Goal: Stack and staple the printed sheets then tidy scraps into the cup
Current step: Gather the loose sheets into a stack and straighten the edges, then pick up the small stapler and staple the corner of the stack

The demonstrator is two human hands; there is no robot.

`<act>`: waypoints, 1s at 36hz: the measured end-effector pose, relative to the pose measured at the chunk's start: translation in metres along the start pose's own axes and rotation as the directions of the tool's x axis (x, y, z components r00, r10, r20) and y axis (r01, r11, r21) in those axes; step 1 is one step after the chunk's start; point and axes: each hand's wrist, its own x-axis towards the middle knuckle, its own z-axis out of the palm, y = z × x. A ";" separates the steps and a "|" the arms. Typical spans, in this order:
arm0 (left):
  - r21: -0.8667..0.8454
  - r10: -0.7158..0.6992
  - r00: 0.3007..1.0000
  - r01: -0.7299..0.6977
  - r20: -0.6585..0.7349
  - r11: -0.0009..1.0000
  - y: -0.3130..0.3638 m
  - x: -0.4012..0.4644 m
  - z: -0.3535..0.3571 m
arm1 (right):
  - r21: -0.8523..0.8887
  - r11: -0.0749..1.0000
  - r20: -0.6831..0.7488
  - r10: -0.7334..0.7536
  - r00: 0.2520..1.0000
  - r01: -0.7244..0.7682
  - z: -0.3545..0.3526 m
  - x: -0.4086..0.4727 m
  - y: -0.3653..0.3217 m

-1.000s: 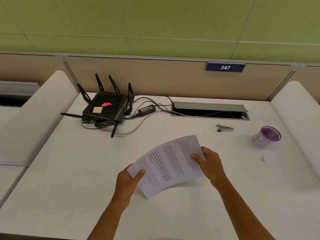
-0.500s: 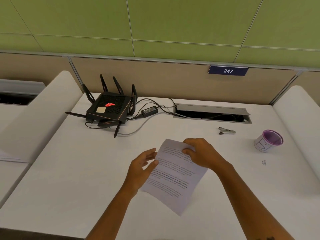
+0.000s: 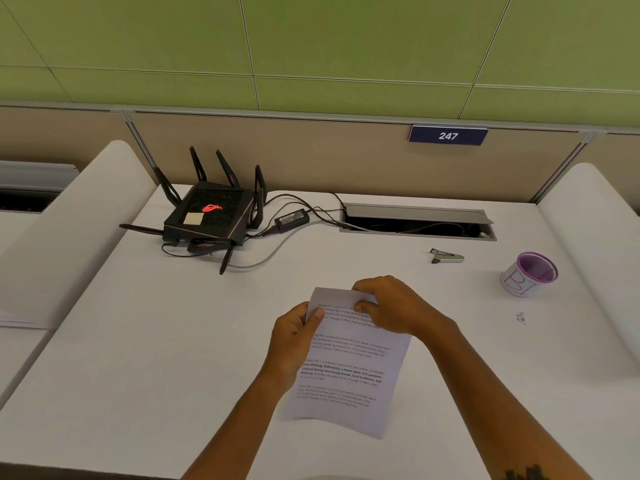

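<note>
The printed sheets (image 3: pixel 349 375) are held upright-long over the white desk, text facing me. My left hand (image 3: pixel 294 337) grips their upper left edge, thumb on top. My right hand (image 3: pixel 391 306) pinches the top right corner. A small metal stapler (image 3: pixel 446 256) lies on the desk beyond my right hand, apart from both hands. A white cup with a purple rim (image 3: pixel 528 278) stands at the far right. A tiny scrap (image 3: pixel 520 318) lies on the desk in front of the cup.
A black router (image 3: pixel 207 216) with antennas, its power adapter (image 3: pixel 292 220) and cables sit at the back left. An open cable tray (image 3: pixel 415 223) runs along the back. White side dividers (image 3: pixel 76 230) flank the desk.
The sheets turned from a sideways tilt to lengthwise toward me. My right hand moved to the top corner, and my left hand let go briefly, then closed on the upper left edge.
</note>
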 end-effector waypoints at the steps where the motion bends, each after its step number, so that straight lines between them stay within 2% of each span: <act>1: -0.013 -0.004 1.000 0.004 -0.008 1.000 -0.001 0.000 0.002 | 0.014 1.000 -0.005 0.005 1.000 -0.005 0.001 0.000 0.002; 12: -0.023 -0.019 0.993 0.016 -0.117 1.000 -0.008 0.011 0.017 | 0.137 0.990 -0.117 0.047 0.992 -0.031 0.013 0.001 0.037; 21: -0.001 -0.048 0.986 0.049 -0.159 0.999 -0.025 0.027 0.022 | 0.283 0.945 -0.137 0.210 0.968 -0.165 0.024 0.009 0.101; 25: 0.015 -0.068 0.983 0.071 -0.168 0.997 -0.034 0.038 0.023 | 0.222 0.940 -0.190 0.301 0.934 -0.258 0.024 0.022 0.147; 32: 0.036 -0.106 0.978 0.114 -0.177 0.993 -0.044 0.058 0.023 | 0.068 0.884 -0.346 0.456 0.820 -0.463 0.005 0.055 0.218; 36: 0.060 -0.129 0.975 0.142 -0.183 0.988 -0.049 0.070 0.024 | -0.018 0.846 -0.355 0.493 0.794 -0.533 -0.006 0.073 0.249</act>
